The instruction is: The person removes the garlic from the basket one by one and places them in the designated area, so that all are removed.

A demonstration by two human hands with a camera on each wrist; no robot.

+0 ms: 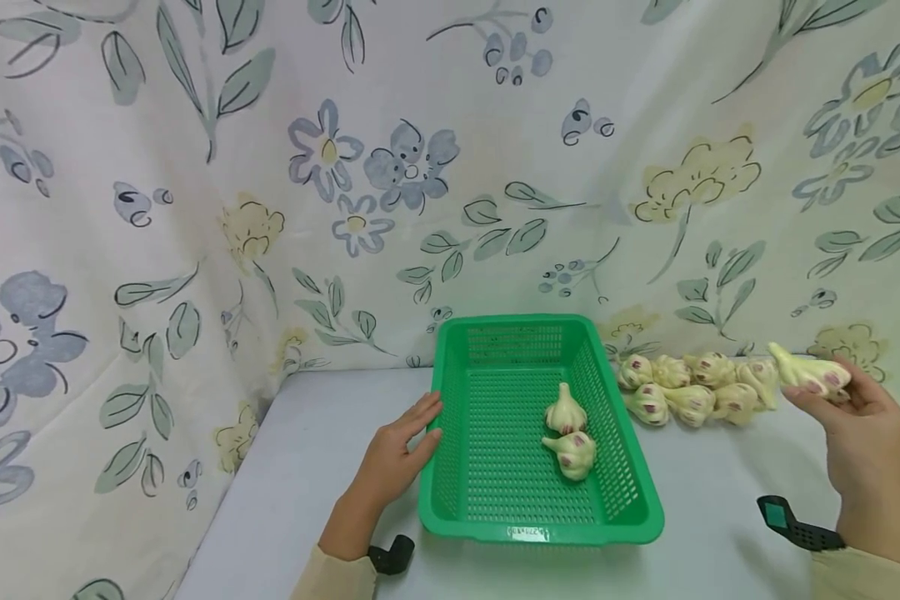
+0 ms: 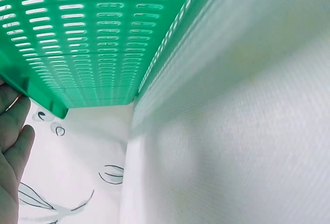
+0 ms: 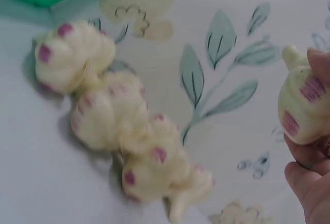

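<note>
My right hand (image 1: 872, 425) grips a garlic bulb (image 1: 813, 375) above the table, its stem pointing left; in the right wrist view the purple-marked garlic bulb (image 3: 303, 102) sits between thumb and fingers. Just left of that hand, several more garlic bulbs (image 1: 690, 405) lie bunched in two rows. With fairly straight fingers my left hand (image 1: 393, 454) rests at the left rim of a green plastic basket (image 1: 540, 533). Inside the basket, toward its right side, lie two garlic bulbs (image 1: 573, 455). The left wrist view shows the basket's slotted wall (image 2: 82, 43) beside the left fingers (image 2: 19, 146).
A white table (image 1: 330, 417) carries the basket and the garlic. Behind it and along the left hangs a floral cloth (image 1: 420, 275), close to the basket's far end. Dark bands are on both wrists, including a wrist strap (image 1: 798, 529) on the right.
</note>
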